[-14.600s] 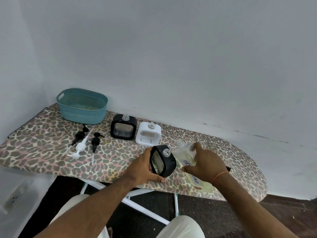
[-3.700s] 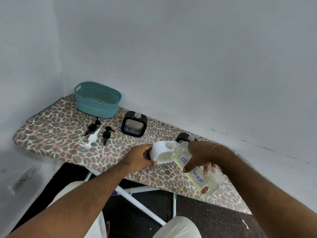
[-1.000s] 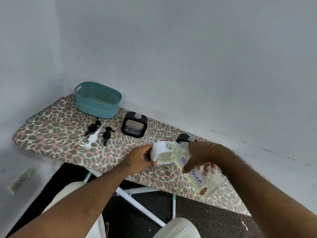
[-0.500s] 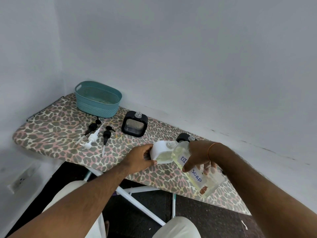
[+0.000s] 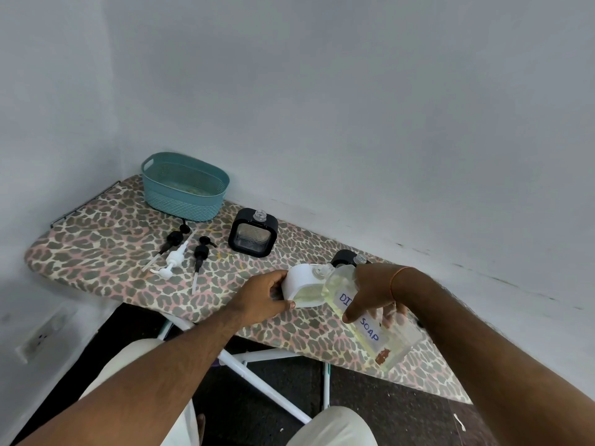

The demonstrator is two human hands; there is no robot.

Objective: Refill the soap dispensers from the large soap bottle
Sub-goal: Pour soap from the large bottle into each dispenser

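My left hand (image 5: 262,296) grips the white soap dispenser (image 5: 301,289), tilted above the ironing board (image 5: 96,239); pale liquid shows in its window. My right hand (image 5: 375,289) holds the large clear soap bottle (image 5: 370,320), labelled "SOAP", tipped with its mouth against the dispenser's open neck. Yellowish soap lies along the bottle's lower side. One black dispenser (image 5: 252,233) stands uncapped farther back. A second black dispenser (image 5: 346,259) is partly hidden behind my right hand.
Three pump heads, two black (image 5: 201,252) and one white (image 5: 174,260), lie on the board's left half. A teal basket (image 5: 185,186) stands at the far left by the wall. The board's near edge runs just below my hands; white legs (image 5: 257,375) show underneath.
Since 14.6 s ago the black dispenser in my left hand was swapped for the white one. Over the last second both hands hold the pour; almost nothing has moved.
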